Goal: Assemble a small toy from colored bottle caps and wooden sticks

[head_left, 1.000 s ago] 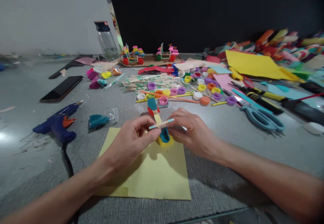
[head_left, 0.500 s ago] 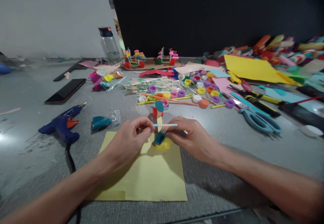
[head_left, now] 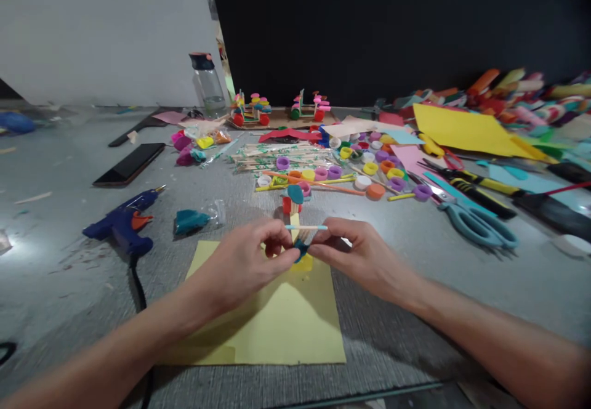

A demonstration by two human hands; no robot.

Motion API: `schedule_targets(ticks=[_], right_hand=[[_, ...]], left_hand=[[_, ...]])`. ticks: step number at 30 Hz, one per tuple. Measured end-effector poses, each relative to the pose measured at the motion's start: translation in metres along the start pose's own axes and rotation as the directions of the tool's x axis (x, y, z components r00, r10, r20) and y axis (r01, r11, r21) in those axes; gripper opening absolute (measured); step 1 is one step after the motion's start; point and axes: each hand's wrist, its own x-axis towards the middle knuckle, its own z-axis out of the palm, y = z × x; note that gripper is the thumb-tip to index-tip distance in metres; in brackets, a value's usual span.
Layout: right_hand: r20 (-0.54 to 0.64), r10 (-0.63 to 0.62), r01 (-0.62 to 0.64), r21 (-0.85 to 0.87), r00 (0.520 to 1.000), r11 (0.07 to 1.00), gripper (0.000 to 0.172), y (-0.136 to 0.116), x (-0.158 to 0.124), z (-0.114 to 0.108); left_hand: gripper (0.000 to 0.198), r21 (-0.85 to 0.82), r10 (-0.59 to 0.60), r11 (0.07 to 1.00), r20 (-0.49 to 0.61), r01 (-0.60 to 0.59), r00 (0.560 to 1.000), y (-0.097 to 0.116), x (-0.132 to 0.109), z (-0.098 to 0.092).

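Note:
A small handmade model (head_left: 295, 217) of sticks and bottle caps, with blue, red and yellow parts, stands at the far edge of a yellow sheet (head_left: 286, 323). Across it lies a short stick (head_left: 306, 228) with light-blue ends. On the left, my left hand (head_left: 253, 254) is closed round the model's left side, its thumb at the dark-blue cap and its index finger by the stick's left end. My right hand (head_left: 357, 252) pinches the model from the right, fingertips by the stick's right end and the blue cap. The fingers partly hide the model's lower part.
A blue glue gun (head_left: 122, 224) with a cord, a phone (head_left: 129, 164) and a teal piece (head_left: 190, 221) lie left. Beyond are wrapped sticks (head_left: 277, 155), coloured caps (head_left: 369, 168), two finished models and a bottle (head_left: 209, 89). Scissors (head_left: 480, 224) and pliers lie right.
My left thumb has moved right, onto the dark-blue cap, and the left fingers are spread wider. The cap is more covered now. The whole view has shifted slightly.

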Motion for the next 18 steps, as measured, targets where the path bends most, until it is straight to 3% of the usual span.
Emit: schedule_targets(ticks=[3,6,12,16,18], right_hand=[[-0.007,-0.021,0.021,0.013,1.000,1.000,0.010,-0.002,-0.001,0.004],[-0.034,-0.017,0.020,0.091,0.999,0.996,0.010,-0.004,-0.001,0.006],[-0.047,0.048,-0.036,0.243,0.998,0.969,0.021,-0.006,0.000,0.006],[-0.091,-0.069,0.070,0.010,0.994,0.997,0.022,-0.001,-0.006,0.002],[-0.117,-0.219,0.194,-0.196,0.969,0.961,0.015,0.002,-0.011,-0.002]], left_hand=[[0.014,0.021,0.032,0.999,-0.055,-0.031,0.998,0.000,-0.003,0.004],[0.017,-0.063,-0.010,0.998,-0.060,0.006,0.998,0.003,-0.004,0.004],[0.023,-0.306,-0.141,0.938,0.083,0.159,0.987,0.005,-0.003,0.004],[0.025,-0.328,-0.199,0.919,0.096,0.220,0.975,0.004,-0.002,0.002],[0.026,-0.323,-0.222,0.914,0.106,0.245,0.969,0.004,-0.002,0.001]])
